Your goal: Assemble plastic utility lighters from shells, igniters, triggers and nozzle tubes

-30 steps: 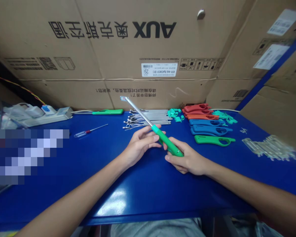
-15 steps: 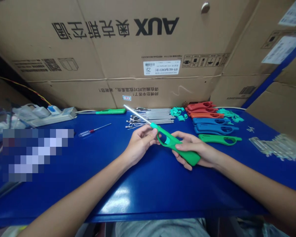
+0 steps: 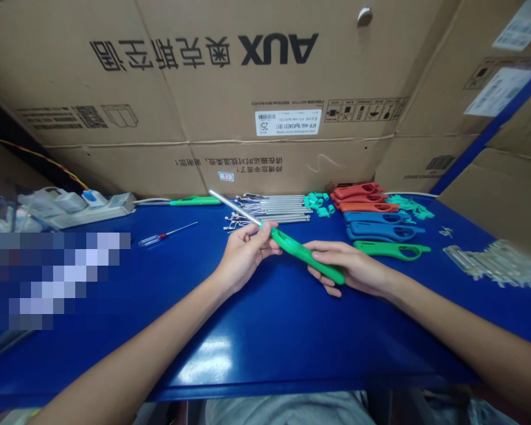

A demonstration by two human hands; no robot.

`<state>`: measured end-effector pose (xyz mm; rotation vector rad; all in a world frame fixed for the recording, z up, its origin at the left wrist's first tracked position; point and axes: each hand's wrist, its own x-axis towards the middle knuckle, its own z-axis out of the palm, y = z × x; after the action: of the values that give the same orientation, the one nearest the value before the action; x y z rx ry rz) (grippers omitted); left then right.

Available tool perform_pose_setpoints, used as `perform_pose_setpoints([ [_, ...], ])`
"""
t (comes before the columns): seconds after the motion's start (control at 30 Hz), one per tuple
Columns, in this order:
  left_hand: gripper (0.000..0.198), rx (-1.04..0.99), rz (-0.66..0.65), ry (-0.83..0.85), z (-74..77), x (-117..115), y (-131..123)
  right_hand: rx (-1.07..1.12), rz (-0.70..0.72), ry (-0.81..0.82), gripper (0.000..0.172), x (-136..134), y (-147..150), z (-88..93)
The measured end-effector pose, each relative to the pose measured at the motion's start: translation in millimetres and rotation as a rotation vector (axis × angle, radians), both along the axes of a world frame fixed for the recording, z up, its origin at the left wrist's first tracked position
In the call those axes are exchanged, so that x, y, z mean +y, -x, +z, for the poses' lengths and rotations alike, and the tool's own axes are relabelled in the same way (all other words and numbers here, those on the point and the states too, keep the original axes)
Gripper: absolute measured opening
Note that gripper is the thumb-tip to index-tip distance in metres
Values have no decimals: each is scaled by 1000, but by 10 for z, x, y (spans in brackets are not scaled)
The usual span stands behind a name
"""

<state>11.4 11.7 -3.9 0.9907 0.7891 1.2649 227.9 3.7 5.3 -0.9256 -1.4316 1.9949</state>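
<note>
Both hands hold a green long-nosed lighter (image 3: 298, 251) above the blue table, its silver tube pointing up and to the left. My left hand (image 3: 245, 254) pinches it where the tube meets the handle. Around the lower end of the handle are the fingers of my right hand (image 3: 347, 265). The lighter's narrow edge faces me, so its trigger is mostly hidden. Behind my left hand lies a row of silver tubes (image 3: 283, 205) with thin wires at their left ends. Small turquoise plastic parts (image 3: 321, 203) sit beside them.
Red, orange and blue handle shells (image 3: 378, 230) lie stacked at the back right, with a green shell (image 3: 392, 250) in front. Clear plastic parts (image 3: 498, 262) are at far right. A screwdriver (image 3: 161, 237) and a power strip (image 3: 95, 211) lie left. Cardboard (image 3: 230, 118) walls the back.
The lighter has been turned about its length, from its broad side showing to its narrow edge. Both hands keep hold and have shifted slightly left.
</note>
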Motion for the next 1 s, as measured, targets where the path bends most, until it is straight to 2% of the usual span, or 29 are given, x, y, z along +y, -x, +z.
perform_pose_setpoints([
  [0.13,35,120,93,-26,-43,17,38,-125,-68,-169,39,-68,50,-2],
  [0.23,37,127,90,-19,-61,8,41,-172,-88,-290,47,-135,107,-14],
  [0.3,39,105,69,-9,-51,-10,26,-153,-73,-267,50,-159,132,-28],
  [0.43,41,56,29,9,-22,-39,-5,-81,-47,-95,50,-157,144,-59],
  [0.53,42,48,15,26,-20,-37,-7,-88,-41,-101,49,-137,137,-68],
  [0.6,42,47,-4,43,-23,-29,-3,-156,-52,-237,46,-125,132,-62],
  [0.73,40,39,-53,75,-24,-23,-10,-368,-106,-651,32,-124,138,-47],
  [0.8,39,52,-84,92,-23,-27,-17,-448,-106,-807,24,-131,148,-46],
  [0.9,34,63,-112,167,-12,-35,-6,-526,-108,-978,31,-101,117,6],
  [0.97,24,58,-72,243,2,-43,27,-542,-205,-1052,37,-22,-4,117],
  [1.0,21,67,-66,283,10,-49,50,-558,-291,-1092,29,37,-114,197],
])
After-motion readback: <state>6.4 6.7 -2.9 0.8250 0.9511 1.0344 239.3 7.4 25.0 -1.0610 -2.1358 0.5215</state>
